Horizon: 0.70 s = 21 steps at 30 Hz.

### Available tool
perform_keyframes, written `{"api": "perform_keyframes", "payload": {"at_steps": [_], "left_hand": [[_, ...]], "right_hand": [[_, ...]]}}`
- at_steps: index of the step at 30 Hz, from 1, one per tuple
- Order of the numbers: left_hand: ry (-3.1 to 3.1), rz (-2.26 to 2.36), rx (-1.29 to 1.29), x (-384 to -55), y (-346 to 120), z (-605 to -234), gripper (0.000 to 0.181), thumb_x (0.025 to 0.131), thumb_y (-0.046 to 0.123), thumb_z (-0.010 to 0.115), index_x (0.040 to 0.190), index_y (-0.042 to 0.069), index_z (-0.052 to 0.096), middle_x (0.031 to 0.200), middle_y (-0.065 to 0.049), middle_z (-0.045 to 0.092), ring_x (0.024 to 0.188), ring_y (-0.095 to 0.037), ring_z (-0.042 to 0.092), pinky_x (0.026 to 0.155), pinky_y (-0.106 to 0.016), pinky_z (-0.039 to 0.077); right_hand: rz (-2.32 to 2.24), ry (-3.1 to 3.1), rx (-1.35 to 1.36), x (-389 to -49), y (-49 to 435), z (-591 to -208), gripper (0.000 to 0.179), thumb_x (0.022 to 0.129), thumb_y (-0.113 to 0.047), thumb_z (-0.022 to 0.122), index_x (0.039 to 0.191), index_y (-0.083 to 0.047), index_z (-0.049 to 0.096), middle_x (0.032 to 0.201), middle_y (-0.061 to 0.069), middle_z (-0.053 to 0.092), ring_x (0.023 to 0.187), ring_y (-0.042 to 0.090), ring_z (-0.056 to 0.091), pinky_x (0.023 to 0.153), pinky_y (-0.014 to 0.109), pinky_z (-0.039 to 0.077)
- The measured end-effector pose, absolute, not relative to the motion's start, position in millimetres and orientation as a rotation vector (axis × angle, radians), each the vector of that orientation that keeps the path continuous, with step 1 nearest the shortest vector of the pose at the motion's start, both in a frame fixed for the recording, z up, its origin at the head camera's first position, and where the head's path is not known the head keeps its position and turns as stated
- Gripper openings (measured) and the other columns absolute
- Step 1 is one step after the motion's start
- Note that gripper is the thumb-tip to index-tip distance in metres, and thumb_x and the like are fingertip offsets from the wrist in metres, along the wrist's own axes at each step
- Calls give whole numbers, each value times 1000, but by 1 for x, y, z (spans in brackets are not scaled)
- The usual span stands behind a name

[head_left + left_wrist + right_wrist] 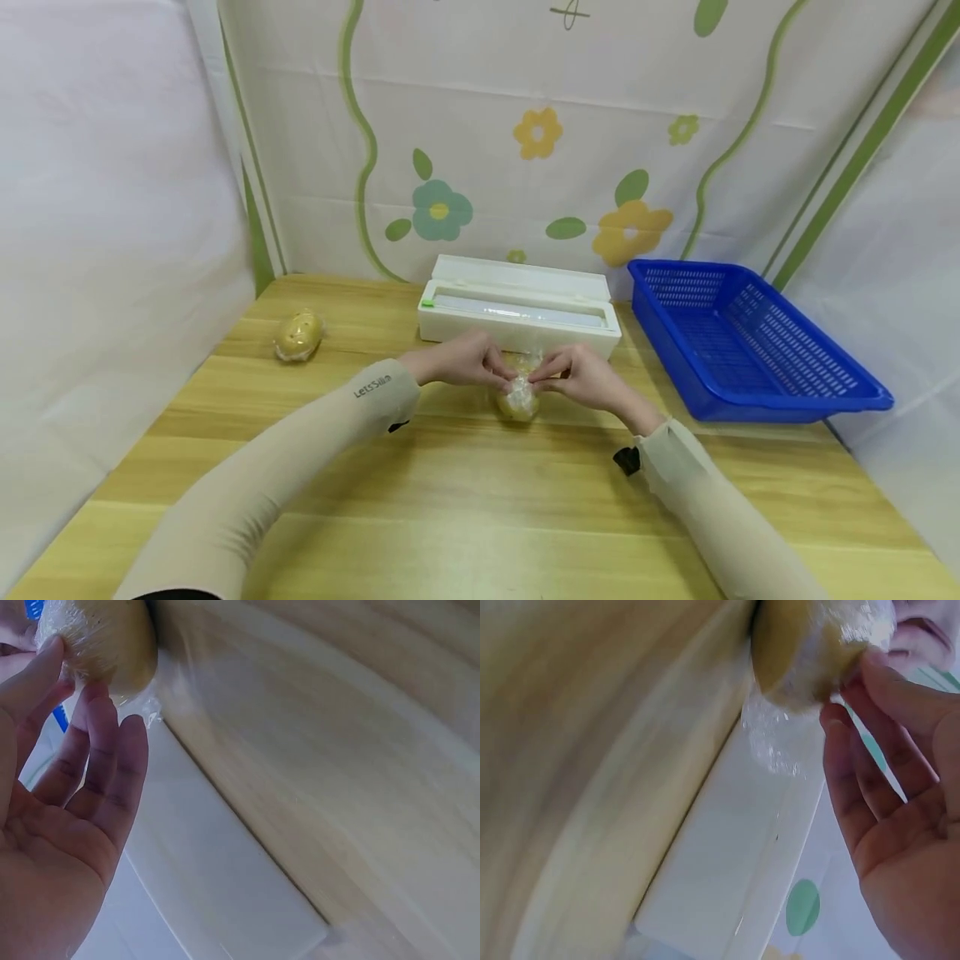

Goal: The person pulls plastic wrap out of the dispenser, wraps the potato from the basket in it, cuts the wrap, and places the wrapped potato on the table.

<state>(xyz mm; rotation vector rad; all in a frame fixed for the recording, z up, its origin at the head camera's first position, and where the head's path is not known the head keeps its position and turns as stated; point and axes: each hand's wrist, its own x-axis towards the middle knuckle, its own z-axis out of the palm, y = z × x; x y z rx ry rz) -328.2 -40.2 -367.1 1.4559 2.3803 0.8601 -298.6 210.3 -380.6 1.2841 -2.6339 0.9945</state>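
Observation:
A yellow potato (517,407) in cling film (522,385) is between the two hands, in front of the white film dispenser. From its left side my left hand (471,360) pinches the film over the potato with thumb and fingertips. On the right, my right hand (581,375) pinches the film in the same way. A loose flap of film (772,739) sticks out beside the potato in the right wrist view. The left wrist view has the left thumb (41,671) pressed on the wrapped surface. Another film-wrapped potato (298,335) lies at the far left of the table.
Behind the hands stands the white film dispenser (517,333), its lid (521,275) raised and a roll inside. A blue plastic basket (772,404) is at the right of the wooden table (465,517). A flowered curtain (480,125) hangs along the back.

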Motion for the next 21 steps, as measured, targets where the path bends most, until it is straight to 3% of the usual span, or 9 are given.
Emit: {"api": "perform_keyframes", "payload": {"at_steps": [3,7,10,16,21], "left_hand": [[2380,873,1468,-328,-40,-369,13,88,18,77,97,9,77,98,-1,73,58,-5,38,56,-20,37],[2386,862,1457,-329,-39,-369,14,88,17,76,98,9,77,101,-3,72,60,-3,45,58,-20,39],[2379,875,1443,-330,-38,-371,14,87,18,77,98,9,77,103,-3,72,58,-2,42,57,-20,39],[2388,905,1347,-328,-36,-373,16,87,23,78,98,11,77,102,2,72,52,-5,25,50,-23,31],[2418,898,1307,-328,-34,-374,14,87,25,78,94,13,79,103,3,71,50,-6,22,48,-23,28]], "right_hand": [[1009,-2643,1285,-301,211,-379,13,82,-3,79,93,-10,81,87,-6,71,72,10,62,57,29,50],[1080,-2696,1208,-304,211,-378,11,80,-3,80,89,-10,81,85,-5,71,73,12,64,59,29,51],[1091,-2718,1177,-302,212,-379,11,82,-5,80,88,-13,81,85,-7,71,73,15,63,59,31,52],[1059,-2736,1024,-287,206,-380,9,86,-26,79,91,-18,81,86,-9,70,78,16,63,59,36,54],[1053,-2725,814,-280,195,-381,15,81,-29,83,88,-16,82,93,2,73,98,30,66,80,47,54]]}}
